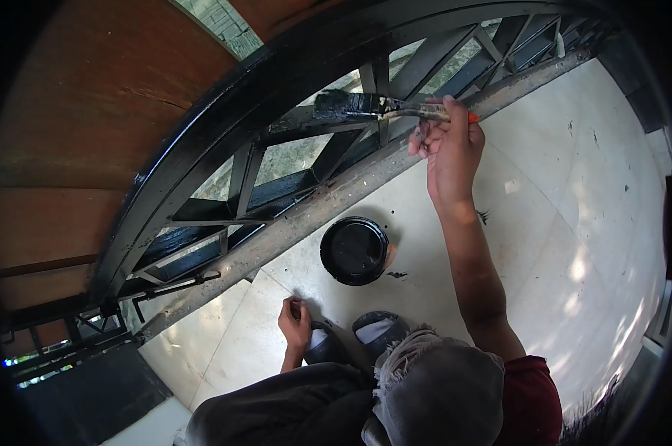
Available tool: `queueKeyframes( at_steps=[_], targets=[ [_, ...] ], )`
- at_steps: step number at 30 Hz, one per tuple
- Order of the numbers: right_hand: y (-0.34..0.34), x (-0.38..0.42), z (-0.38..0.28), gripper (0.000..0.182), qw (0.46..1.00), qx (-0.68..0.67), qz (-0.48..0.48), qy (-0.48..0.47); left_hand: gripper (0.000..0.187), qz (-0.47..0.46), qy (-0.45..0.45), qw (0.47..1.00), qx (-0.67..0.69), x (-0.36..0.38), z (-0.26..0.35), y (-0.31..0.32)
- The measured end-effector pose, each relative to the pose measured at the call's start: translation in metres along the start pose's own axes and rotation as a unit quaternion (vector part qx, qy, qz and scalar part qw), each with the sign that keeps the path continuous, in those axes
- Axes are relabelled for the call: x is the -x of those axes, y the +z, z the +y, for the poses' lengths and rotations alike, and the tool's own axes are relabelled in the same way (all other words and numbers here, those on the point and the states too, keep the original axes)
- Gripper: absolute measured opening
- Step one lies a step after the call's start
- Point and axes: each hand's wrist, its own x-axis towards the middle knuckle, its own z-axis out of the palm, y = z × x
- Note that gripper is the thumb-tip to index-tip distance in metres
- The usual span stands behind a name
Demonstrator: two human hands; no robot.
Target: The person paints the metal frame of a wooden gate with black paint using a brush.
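Note:
My right hand (455, 145) grips the handle of a paintbrush (343, 106), its wide bristles coated black and pointing left. The brush overlaps the black metal gate (246, 186) in this view, by the slanted bars below its curved frame. Dark smears mark the fingertips of this hand. Low by the shoes, my left hand (295, 325) is closed in a loose fist, with nothing showing in it. Between the two hands, a round tub of black paint (354, 250) stands on the tiled floor.
Brown wooden panels (90, 119) fill the gate above the curve. A paint-spotted rail (306, 201) runs along its bottom. Black paint spots (397, 275) dot the pale tiles (529, 230) near the tub. Dark shoes (380, 327) and a grey cloth head covering (444, 386) show below.

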Motion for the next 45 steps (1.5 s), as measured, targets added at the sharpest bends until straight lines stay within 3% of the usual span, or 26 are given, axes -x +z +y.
queueKeyframes(
  at_steps=[3, 7, 11, 15, 19, 23, 27, 29, 33, 35, 41, 45],
  targets=[
    [0.024, 0.003, -0.001, 0.034, 0.998, -0.050, -0.039, 0.013, 0.011, 0.001, 0.018, 1.000, -0.005, 0.000, -0.001, 0.001],
    [0.025, 0.011, 0.008, 0.033, 0.999, -0.015, -0.030, 0.011, 0.013, 0.006, 0.026, 0.999, -0.017, 0.000, -0.003, 0.000],
    [0.027, 0.008, 0.006, 0.032, 0.995, -0.084, -0.008, 0.050, 0.014, 0.011, 0.017, 1.000, 0.020, 0.000, -0.001, 0.002],
    [0.033, 0.014, 0.022, 0.032, 0.994, -0.068, -0.030, 0.075, 0.014, 0.004, 0.020, 1.000, -0.014, -0.001, -0.004, 0.000],
    [0.024, 0.010, 0.021, 0.032, 0.990, -0.084, 0.014, 0.110, 0.012, 0.005, 0.022, 1.000, -0.005, -0.001, -0.001, 0.003],
    [0.044, 0.032, 0.024, 0.032, 0.987, -0.122, -0.021, 0.100, 0.012, 0.004, 0.018, 1.000, -0.009, -0.001, -0.008, 0.003],
    [0.030, 0.026, 0.028, 0.032, 0.983, -0.142, 0.018, 0.113, 0.015, 0.006, 0.016, 1.000, -0.013, -0.001, -0.013, 0.004],
    [0.036, 0.020, 0.029, 0.032, 0.985, -0.155, 0.030, 0.076, 0.014, 0.003, 0.015, 1.000, -0.019, -0.001, -0.007, 0.003],
    [0.046, 0.038, 0.026, 0.031, 0.981, -0.154, 0.001, 0.122, 0.013, 0.008, 0.022, 0.999, -0.026, 0.000, -0.006, 0.004],
    [0.034, 0.034, 0.024, 0.031, 0.981, -0.133, 0.036, 0.135, 0.013, 0.009, 0.017, 0.999, -0.028, 0.000, -0.001, 0.004],
    [0.058, 0.036, 0.029, 0.030, 0.983, -0.162, -0.007, 0.090, 0.012, 0.002, 0.009, 1.000, -0.019, -0.001, 0.000, 0.005],
    [0.037, 0.031, 0.017, 0.031, 0.986, -0.129, 0.045, 0.090, 0.012, 0.004, 0.012, 1.000, -0.019, -0.001, 0.000, 0.004]
  ],
)
